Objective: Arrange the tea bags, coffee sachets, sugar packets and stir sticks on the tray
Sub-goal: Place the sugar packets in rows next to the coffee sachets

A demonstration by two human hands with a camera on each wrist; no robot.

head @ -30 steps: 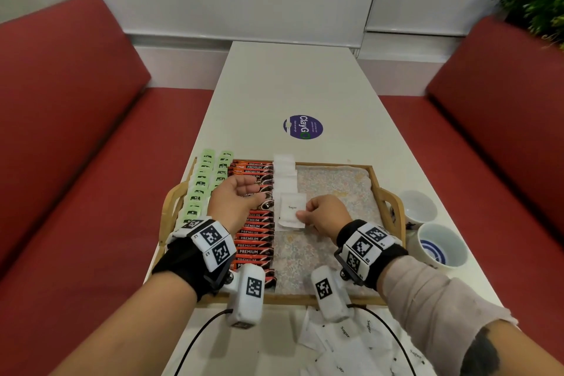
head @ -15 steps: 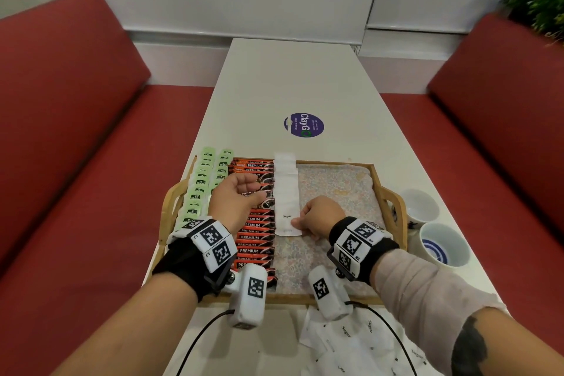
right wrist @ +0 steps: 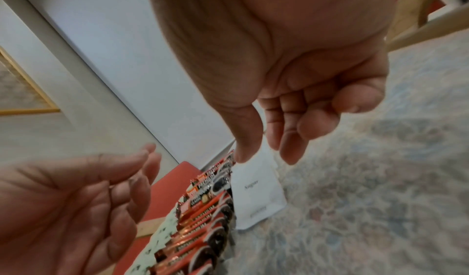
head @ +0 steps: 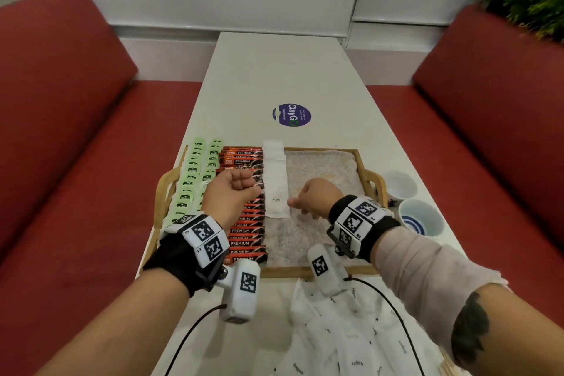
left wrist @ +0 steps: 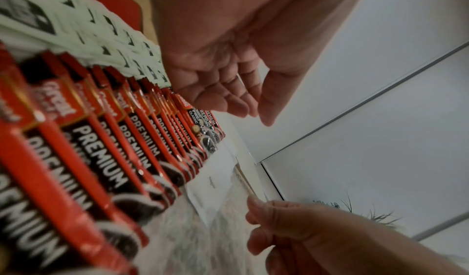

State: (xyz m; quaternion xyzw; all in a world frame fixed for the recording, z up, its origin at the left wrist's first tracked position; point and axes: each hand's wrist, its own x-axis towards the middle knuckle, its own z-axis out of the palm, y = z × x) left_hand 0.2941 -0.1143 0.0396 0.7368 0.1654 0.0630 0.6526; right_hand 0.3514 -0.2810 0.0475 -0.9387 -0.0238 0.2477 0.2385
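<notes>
I see my right hand [head: 308, 198] has let go: fingers [right wrist: 291, 151] loosely spread, the sugar packet [head: 276, 201] now flat in its tray [head: 370, 181] column beside the coffee sachets [head: 244, 232]. Left hand [head: 233, 192] hangs relaxed, empty. More packets [head: 345, 339] wait on the surface.

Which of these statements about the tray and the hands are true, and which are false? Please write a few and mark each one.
1. The coffee sachets lie in a row between the green tea bags and the white sugar packets. True.
2. The right hand holds a sugar packet in the air. False: it holds nothing; the nearest packet lies flat on the tray, and whether a fingertip touches it cannot be told.
3. The left hand grips a coffee sachet. False: it is above the sachets with relaxed, empty fingers.
4. Two cups stand on the table, right of the tray. True.
5. More sugar packets lie loose on the table near the person. True.
</notes>
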